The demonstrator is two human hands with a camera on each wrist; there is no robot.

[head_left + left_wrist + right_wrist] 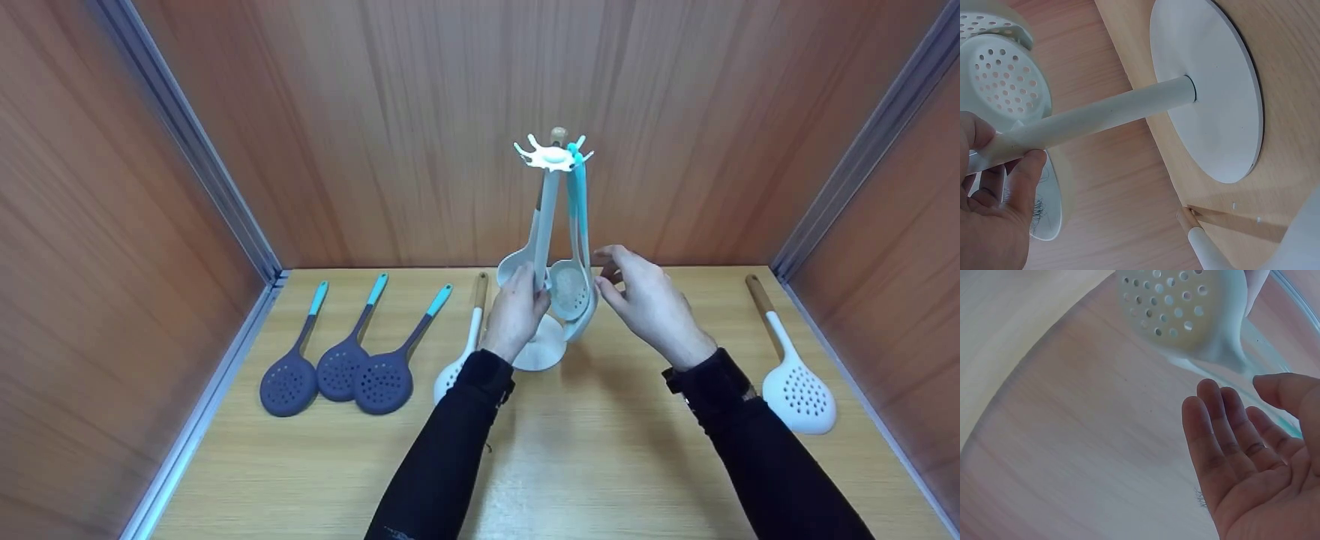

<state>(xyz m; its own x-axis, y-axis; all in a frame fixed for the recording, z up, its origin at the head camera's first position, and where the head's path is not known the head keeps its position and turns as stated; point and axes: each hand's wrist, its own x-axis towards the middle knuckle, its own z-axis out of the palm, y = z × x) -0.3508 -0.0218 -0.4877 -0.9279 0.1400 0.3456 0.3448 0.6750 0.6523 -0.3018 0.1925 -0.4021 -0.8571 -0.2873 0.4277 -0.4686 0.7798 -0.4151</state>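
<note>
My left hand (516,313) grips the pole (550,217) of a white utensil stand, thumb and fingers round it above the round base (1207,112). From the stand's hooked top (551,157) hang two pale utensils with turquoise handles on the right; at least one is a perforated skimmer (568,291). On the left hangs a pale utensil with a rounded, solid-looking bowl (516,259), partly hidden by the pole and my hand. My right hand (651,300) is beside the skimmers, fingers extended and slightly bent, holding nothing; in the right wrist view the perforated head (1171,306) is just above the fingertips.
On the table's left lie several dark skimmers (289,384) with turquoise handles, two overlapping. A white skimmer (450,375) with a wooden handle lies partly behind my left arm; a white slotted turner (799,397) lies at the right. Wooden panels (420,97) enclose the back and sides.
</note>
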